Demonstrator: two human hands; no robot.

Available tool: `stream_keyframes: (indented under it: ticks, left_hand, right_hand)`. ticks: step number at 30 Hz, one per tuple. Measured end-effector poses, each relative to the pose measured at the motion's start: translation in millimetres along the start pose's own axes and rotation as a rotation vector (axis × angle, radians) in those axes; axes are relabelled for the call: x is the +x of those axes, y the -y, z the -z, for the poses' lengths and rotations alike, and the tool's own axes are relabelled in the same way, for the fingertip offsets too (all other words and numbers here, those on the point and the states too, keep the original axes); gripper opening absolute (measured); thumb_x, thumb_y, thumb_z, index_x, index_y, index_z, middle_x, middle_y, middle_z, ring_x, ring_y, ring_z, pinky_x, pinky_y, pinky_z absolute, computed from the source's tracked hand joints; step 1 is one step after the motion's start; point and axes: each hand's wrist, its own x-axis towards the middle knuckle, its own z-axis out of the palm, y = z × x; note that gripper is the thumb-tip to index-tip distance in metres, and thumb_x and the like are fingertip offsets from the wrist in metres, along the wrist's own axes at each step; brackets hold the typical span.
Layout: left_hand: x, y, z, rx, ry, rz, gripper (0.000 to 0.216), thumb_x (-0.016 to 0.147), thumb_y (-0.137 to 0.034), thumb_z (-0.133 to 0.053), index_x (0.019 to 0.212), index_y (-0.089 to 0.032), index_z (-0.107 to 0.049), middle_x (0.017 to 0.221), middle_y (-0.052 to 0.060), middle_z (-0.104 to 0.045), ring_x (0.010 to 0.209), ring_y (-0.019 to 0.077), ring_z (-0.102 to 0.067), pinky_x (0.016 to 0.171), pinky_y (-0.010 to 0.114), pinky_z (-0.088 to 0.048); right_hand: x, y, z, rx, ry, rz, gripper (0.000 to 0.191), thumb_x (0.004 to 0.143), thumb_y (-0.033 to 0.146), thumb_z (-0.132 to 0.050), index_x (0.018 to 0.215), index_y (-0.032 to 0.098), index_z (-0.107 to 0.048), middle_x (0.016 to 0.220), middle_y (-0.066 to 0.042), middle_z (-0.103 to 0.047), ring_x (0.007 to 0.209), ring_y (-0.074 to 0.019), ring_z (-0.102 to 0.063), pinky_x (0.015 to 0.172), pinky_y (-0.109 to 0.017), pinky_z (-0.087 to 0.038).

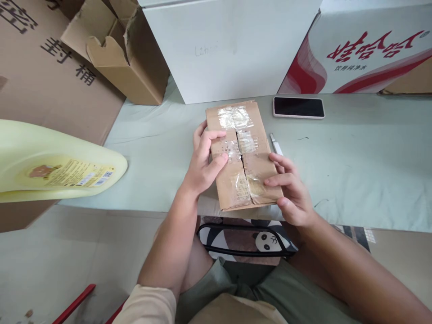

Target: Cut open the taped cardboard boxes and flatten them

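While our left hand [205, 157] grips the left side of the taped cardboard box [249, 159], our right hand [293, 192] holds its lower right corner; we have it at the cloth-covered table's [364, 162] front edge, with the smartphone [299, 108] beyond.

Room, probably in a home; exact type uncertain. Evidence: surface draped in pale green cloth [371, 157]; pale floor [111, 243], near left; panda-print item [266, 242], near centre; large yellow bottle [67, 159], left; phone [299, 107], far, right of centre. Far side: open brown carton [138, 74], left; white box [232, 54], centre; red-and-white printed carton [367, 49], right.
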Motion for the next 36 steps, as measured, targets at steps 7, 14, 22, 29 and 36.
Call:
stream_keyframes:
  ticks: [7,14,22,29,36]
  left_hand:
    - [2,-4,2,0.115,-0.132,-0.072,0.052,0.102,-0.077,-0.047,0.129,-0.035,-0.061,0.15,0.01,-0.05,0.16,0.0367,-0.038,0.132,0.063,-0.041]
    - [2,3,10,0.142,-0.161,-0.039,0.05,0.103,-0.071,-0.048,0.136,-0.035,-0.062,0.139,0.008,-0.061,0.151,0.0351,-0.047,0.128,0.061,-0.045]
    - [-1,10,7,0.153,-0.208,0.003,0.037,0.102,-0.054,-0.05,0.127,-0.032,-0.066,0.132,0.009,-0.06,0.143,0.034,-0.053,0.124,0.059,-0.048]
    - [-1,14,5,0.131,-0.222,-0.004,0.033,0.1,-0.048,-0.051,0.125,-0.034,-0.066,0.13,0.009,-0.058,0.143,0.0347,-0.051,0.122,0.06,-0.048]
    - [-1,12,5,0.1,-0.221,0.015,0.033,0.097,-0.042,-0.053,0.126,-0.033,-0.066,0.13,0.008,-0.06,0.14,0.034,-0.053,0.122,0.058,-0.049]
  right_hand:
    - [2,10,2,0.01,-0.033,0.009,0.003,0.097,0.026,-0.068,0.097,0.029,-0.069,0.149,-0.004,-0.061,0.14,-0.0262,-0.064,0.122,-0.047,-0.055]
    - [3,11,0,0.065,0.021,-0.023,0.01,0.098,0.023,-0.066,0.103,0.03,-0.069,0.155,-0.003,-0.061,0.143,-0.025,-0.063,0.121,-0.046,-0.055]
    - [2,7,-1,0.054,0.029,-0.04,0.005,0.101,0.031,-0.063,0.102,0.031,-0.068,0.157,-0.003,-0.061,0.142,-0.0264,-0.065,0.118,-0.049,-0.056]
    - [2,11,1,0.01,0.032,-0.161,0.021,0.102,0.044,-0.059,0.093,0.029,-0.07,0.154,-0.006,-0.064,0.143,-0.03,-0.063,0.119,-0.055,-0.055]
    - [-2,7,2,0.066,0.036,-0.128,0.027,0.103,0.053,-0.056,0.104,0.03,-0.071,0.156,-0.006,-0.062,0.143,-0.0321,-0.062,0.119,-0.056,-0.054]
